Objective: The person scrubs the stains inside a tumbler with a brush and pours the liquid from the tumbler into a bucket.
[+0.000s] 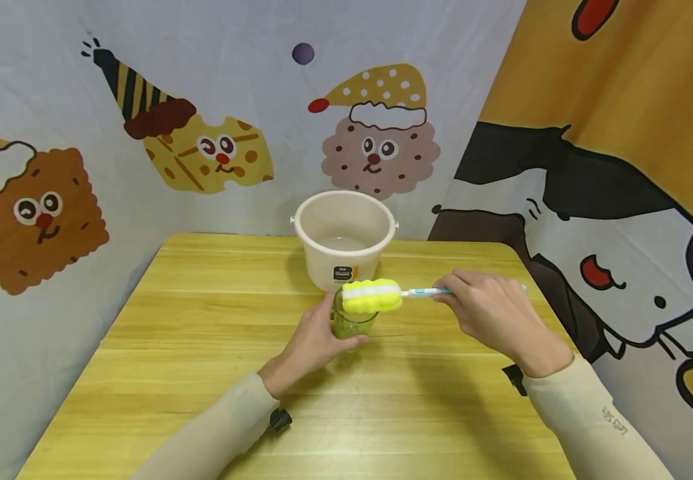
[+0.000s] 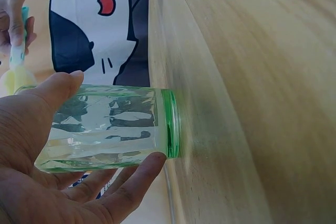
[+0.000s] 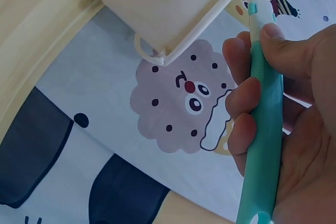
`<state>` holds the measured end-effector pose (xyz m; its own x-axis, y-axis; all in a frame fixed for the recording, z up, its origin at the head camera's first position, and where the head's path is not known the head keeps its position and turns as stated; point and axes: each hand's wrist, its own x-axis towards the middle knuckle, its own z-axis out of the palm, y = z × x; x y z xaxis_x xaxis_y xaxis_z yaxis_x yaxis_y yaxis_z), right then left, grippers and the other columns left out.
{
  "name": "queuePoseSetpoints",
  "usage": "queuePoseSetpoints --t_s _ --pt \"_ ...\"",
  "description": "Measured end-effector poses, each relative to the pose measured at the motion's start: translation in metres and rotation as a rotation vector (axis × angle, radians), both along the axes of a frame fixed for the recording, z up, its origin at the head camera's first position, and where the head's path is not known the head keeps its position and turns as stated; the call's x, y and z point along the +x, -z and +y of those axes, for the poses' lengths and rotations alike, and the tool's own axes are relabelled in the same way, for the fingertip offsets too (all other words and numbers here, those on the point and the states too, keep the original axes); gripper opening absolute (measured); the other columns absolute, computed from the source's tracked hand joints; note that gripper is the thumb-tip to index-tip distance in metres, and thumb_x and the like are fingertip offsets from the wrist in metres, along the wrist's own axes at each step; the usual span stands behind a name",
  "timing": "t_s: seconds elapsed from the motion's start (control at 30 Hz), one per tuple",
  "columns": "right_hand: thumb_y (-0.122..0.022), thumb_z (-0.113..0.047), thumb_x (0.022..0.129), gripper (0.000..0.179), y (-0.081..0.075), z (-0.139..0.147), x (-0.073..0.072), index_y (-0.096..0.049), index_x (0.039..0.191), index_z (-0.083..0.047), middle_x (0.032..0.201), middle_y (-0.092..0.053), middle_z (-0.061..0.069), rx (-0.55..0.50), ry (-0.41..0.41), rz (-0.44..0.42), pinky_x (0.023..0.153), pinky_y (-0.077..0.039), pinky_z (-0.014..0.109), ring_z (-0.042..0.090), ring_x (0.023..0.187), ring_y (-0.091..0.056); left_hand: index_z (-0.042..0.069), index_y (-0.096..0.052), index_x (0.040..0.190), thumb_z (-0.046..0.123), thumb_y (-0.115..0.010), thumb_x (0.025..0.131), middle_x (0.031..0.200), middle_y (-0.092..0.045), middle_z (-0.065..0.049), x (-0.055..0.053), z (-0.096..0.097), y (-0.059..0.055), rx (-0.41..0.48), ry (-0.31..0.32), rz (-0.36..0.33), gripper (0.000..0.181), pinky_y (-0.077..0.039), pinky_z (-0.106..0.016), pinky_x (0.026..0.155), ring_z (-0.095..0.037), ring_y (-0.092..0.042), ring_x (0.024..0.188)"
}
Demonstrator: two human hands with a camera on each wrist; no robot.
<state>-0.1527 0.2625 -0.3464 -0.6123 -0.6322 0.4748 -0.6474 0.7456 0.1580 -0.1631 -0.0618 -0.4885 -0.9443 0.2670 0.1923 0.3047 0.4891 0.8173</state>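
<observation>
My left hand (image 1: 312,343) grips a clear green-tinted glass cup (image 2: 113,124) around its side. The cup stands upright near the middle of the table, and in the left wrist view its thick base meets the wood. With my right hand (image 1: 493,312) I hold a sponge bottle brush (image 3: 266,124) by its teal handle, fingers and thumb wrapped round it. The brush lies roughly level, pointing left. Its yellow and white sponge head (image 1: 373,297) overlaps the mouth of the cup in the head view and hides part of the rim.
A cream bucket (image 1: 321,265) with a small label stands close behind the cup, near the table's back edge. The wooden table (image 1: 202,320) has a cartoon-printed curtain (image 1: 232,60) hanging behind it and along its right side.
</observation>
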Motion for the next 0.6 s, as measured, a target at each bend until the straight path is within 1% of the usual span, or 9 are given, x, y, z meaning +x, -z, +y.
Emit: queuePoseSetpoints --t_s 0.2,0.3,0.47,0.6 --pt "-0.097 -0.022 0.095 0.020 -0.005 -0.001 -0.003 -0.082 0.105 -0.015 0.082 -0.072 -0.004 -0.006 -0.025 0.022 0.047 -0.038 0.025 0.009 0.057 -0.050 0.015 -0.045 0.173 0.032 -0.106 0.089 0.153 -0.076 -0.016 0.000 0.000 0.000 0.009 0.005 0.003 0.105 -0.067 -0.056 0.113 -0.036 -0.077 0.137" --pt "-0.097 -0.023 0.096 0.018 -0.008 -0.002 -0.005 -0.083 0.106 -0.017 0.081 -0.069 -0.005 -0.010 -0.038 0.030 0.048 -0.038 0.025 0.009 0.057 -0.049 0.017 -0.043 0.175 0.032 -0.106 0.089 0.155 -0.075 -0.015 -0.001 0.000 0.001 0.010 0.012 0.003 0.108 -0.067 -0.055 0.113 -0.036 -0.077 0.138" --pt "-0.098 -0.023 0.096 0.016 -0.016 -0.006 -0.008 -0.086 0.105 -0.018 0.079 -0.066 -0.005 0.019 -0.053 0.045 0.049 -0.038 0.025 0.010 0.057 -0.046 0.017 -0.043 0.176 0.035 -0.105 0.089 0.157 -0.074 -0.015 0.000 0.000 0.001 0.003 0.017 0.006 0.108 -0.067 -0.055 0.114 -0.036 -0.076 0.140" --pt "-0.099 -0.023 0.094 0.015 -0.023 -0.013 -0.010 -0.087 0.104 -0.019 0.079 -0.068 -0.003 0.050 -0.072 0.067 0.051 -0.041 0.027 0.011 0.058 -0.047 0.018 -0.044 0.176 0.038 -0.106 0.089 0.157 -0.074 -0.015 0.000 -0.001 -0.001 0.003 0.021 0.009 0.109 -0.068 -0.055 0.113 -0.035 -0.076 0.139"
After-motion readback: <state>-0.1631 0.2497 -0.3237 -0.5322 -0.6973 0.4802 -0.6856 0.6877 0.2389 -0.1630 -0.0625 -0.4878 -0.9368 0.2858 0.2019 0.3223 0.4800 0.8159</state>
